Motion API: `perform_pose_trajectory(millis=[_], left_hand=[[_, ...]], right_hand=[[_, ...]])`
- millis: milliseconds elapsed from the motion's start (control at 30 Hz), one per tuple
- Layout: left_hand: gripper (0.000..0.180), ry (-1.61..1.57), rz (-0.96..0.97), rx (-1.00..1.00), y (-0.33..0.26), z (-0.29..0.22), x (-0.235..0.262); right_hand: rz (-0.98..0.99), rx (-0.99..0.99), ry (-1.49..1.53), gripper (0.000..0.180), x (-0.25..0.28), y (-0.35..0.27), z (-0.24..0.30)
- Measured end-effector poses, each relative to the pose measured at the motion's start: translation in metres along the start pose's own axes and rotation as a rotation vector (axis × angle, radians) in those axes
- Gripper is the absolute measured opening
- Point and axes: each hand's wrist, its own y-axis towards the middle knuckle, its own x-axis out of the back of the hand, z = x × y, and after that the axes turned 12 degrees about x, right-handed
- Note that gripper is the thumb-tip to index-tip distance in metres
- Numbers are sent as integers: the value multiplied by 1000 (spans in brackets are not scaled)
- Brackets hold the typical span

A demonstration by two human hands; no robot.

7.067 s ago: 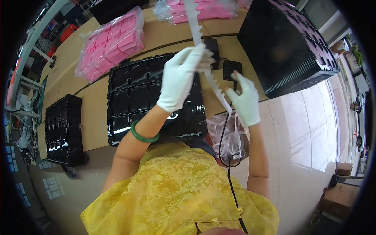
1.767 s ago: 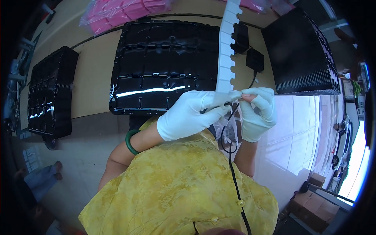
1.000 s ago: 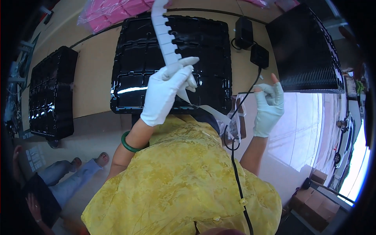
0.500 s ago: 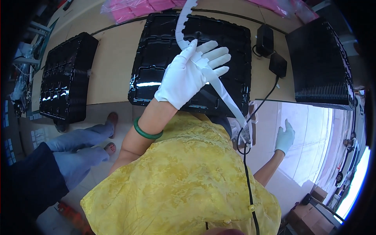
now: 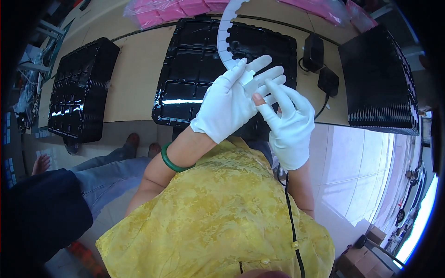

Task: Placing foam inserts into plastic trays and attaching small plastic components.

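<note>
White notched strip (image 5: 223, 39), one piece: its upper end is cut off by your picture's top edge, and its lower end is lost behind your fingers. Your right hand (image 5: 292, 125) covers much of what lies at the left palm; whether its thumb and forefinger pinch the strip, you cannot tell from here (the bare thumb tip shows through the glove). Your left hand (image 5: 225, 104), palm up, has its long fingers straight and parted, with the strip crossing under the thumb; how firmly the thumb presses cannot be told.

Position and axis: strip above the large black tray (image 5: 194, 65), its length running from the top edge down in a shallow bow toward your left palm, bulging left, notches facing right.

Changes: half a second ago, your right hand was well apart, out over the floor at lower right; now it meets the left. The strip's smooth tail, which then slanted from your palm toward the tray's near right corner, is now out of sight behind that hand.

Surroundings: black stack (image 5: 375, 74) at right; two small black boxes (image 5: 314, 52) between it and the tray; bagged pink pieces (image 5: 160, 11), cropped by the upper rim; green bangle (image 5: 176, 160) on your left forearm; co-worker in a dark top (image 5: 46, 211), cut off at left.
</note>
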Motion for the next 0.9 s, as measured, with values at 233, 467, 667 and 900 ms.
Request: perform_pose_trajectory(millis=[233,467,667,900], left_hand=[[59,-9,11,-6,-2,-1,1],[61,29,3,-76,-5,-9,0],[61,-15,15,-83,-4,-2,-2],[70,820,-173,-180,-7,-21,-7]], right_hand=[[-197,276,-166,50,5,-4,-5],[-430,77,9,59,1,-27,-1],[-331,-31,130,44,-33,-25,-1],[-413,-320,408,21,-29,-28,-6]])
